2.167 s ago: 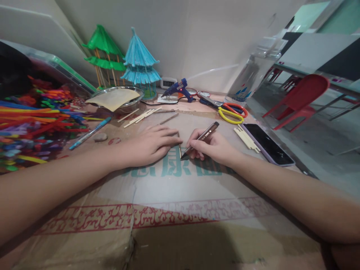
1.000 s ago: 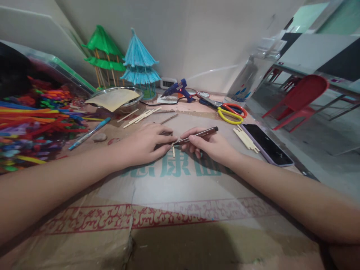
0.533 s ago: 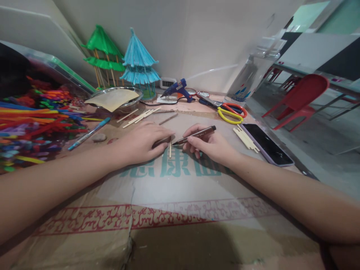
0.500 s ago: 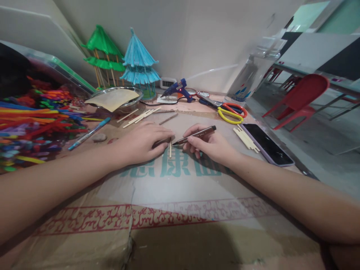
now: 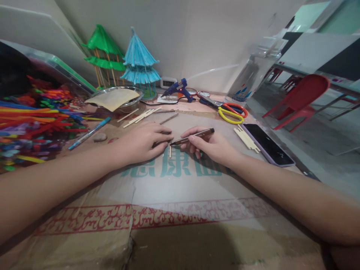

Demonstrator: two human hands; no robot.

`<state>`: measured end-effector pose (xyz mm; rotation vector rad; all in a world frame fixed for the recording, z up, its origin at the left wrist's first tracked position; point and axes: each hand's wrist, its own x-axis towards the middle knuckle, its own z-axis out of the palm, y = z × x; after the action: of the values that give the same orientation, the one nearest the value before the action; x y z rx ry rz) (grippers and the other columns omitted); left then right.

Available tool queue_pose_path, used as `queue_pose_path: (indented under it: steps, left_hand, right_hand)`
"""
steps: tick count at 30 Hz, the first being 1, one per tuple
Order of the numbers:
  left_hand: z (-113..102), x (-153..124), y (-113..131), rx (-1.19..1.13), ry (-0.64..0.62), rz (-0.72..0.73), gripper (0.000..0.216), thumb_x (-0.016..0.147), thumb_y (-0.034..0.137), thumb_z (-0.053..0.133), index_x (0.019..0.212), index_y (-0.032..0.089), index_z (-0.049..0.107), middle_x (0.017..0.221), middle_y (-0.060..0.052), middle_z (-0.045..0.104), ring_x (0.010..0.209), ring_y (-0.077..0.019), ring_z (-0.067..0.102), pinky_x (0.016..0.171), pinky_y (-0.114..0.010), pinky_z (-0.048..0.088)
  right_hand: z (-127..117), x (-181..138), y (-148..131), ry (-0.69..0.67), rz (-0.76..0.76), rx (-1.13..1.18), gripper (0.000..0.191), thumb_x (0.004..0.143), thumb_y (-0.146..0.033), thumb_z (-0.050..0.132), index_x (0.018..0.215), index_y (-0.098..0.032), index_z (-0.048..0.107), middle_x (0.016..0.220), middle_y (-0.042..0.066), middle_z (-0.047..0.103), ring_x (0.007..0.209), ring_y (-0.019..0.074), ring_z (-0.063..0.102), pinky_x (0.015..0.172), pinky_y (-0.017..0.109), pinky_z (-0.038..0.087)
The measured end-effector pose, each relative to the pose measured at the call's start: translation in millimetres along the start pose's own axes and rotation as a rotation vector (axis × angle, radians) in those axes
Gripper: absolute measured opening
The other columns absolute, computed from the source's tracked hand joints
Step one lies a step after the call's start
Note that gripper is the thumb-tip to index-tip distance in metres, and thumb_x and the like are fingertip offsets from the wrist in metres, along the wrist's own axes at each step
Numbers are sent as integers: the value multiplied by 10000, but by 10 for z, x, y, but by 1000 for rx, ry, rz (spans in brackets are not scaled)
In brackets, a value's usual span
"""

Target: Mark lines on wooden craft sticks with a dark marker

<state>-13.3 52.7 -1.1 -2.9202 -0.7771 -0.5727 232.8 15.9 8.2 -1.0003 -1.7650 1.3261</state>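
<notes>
A brown marker (image 5: 194, 137) rests in the closed fingers of my right hand (image 5: 209, 144), its dark tip touching a short wooden stick (image 5: 170, 152). My left hand (image 5: 146, 140) lies palm down on the cardboard (image 5: 157, 189), its fingertips pinning that stick, whose upper part is hidden by the fingers. Beyond my left hand lie several pale sticks (image 5: 140, 118) and a darker brown stick (image 5: 168, 118). To the right of my right hand is a small bundle of pale sticks (image 5: 246, 138) next to a phone (image 5: 267, 144).
At the back stand a green-roofed model (image 5: 104, 60) and a blue-roofed model (image 5: 140, 60). Right of them are a glue gun (image 5: 180, 90), scissors (image 5: 230, 112) and a clear bottle (image 5: 244, 80). Pipe cleaners (image 5: 33, 123), a blue pen (image 5: 90, 133) and a metal bowl (image 5: 137, 95) are at the left.
My right hand has shifted slightly left, and the marker's tip has come onto the stick. My left fingers have moved a little; the stick stays under them.
</notes>
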Motion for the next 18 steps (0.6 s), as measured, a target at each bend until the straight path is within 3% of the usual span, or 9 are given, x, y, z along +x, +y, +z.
queue_pose_path:
  steps: [12,18]
  left_hand:
    - [0,0,3,-17,-8,-11,367,976,300,433,1183,192,718,1263,-91,683,1122,-258,646,962,-427,503]
    - [20,-10,-5,-8,6,-12,376,983,307,430,1187,180,719,1259,-96,687,1123,-268,648,963,-449,508]
  right_hand:
    - [10,3,-14,39,22,-12,226,929,-367,592,1013,-162,636,816,51,726,543,91,576,448,204,489]
    - [-10,-5,-31,-18,39,-22,210,905,-346,613,978,-151,642,769,55,735,550,100,581,478,220,499]
